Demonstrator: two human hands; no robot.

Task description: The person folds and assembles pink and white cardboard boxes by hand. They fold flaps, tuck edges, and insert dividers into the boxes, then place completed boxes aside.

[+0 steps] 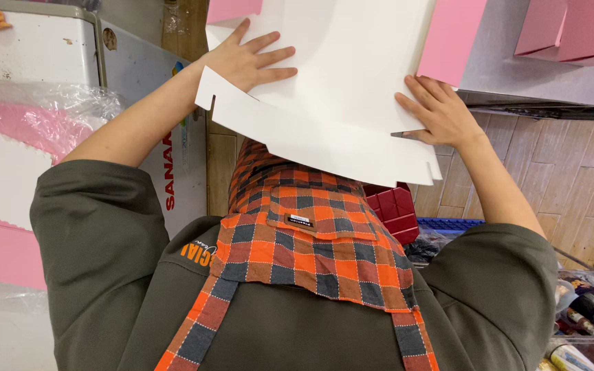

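A: In the head view, what do the hands have?

B: A large flat white die-cut cardboard sheet with notched edges, up at twelve o'clock. The left hand lies on its left part at eleven o'clock, fingers spread flat on the surface, its grip open rather than pinching. The right hand sits at one o'clock on the sheet's right edge, fingers laid on the face; whether the thumb curls under I cannot tell.

A: What lies around it?

B: A pink folded cardboard panel touches the sheet's upper right. Pink boxes stand at two o'clock. Below, at six o'clock, hangs an orange-and-grey checked fabric apron over a dark olive shirt. A white appliance stands at ten o'clock, and red plastic trays show just beside the apron at three o'clock.
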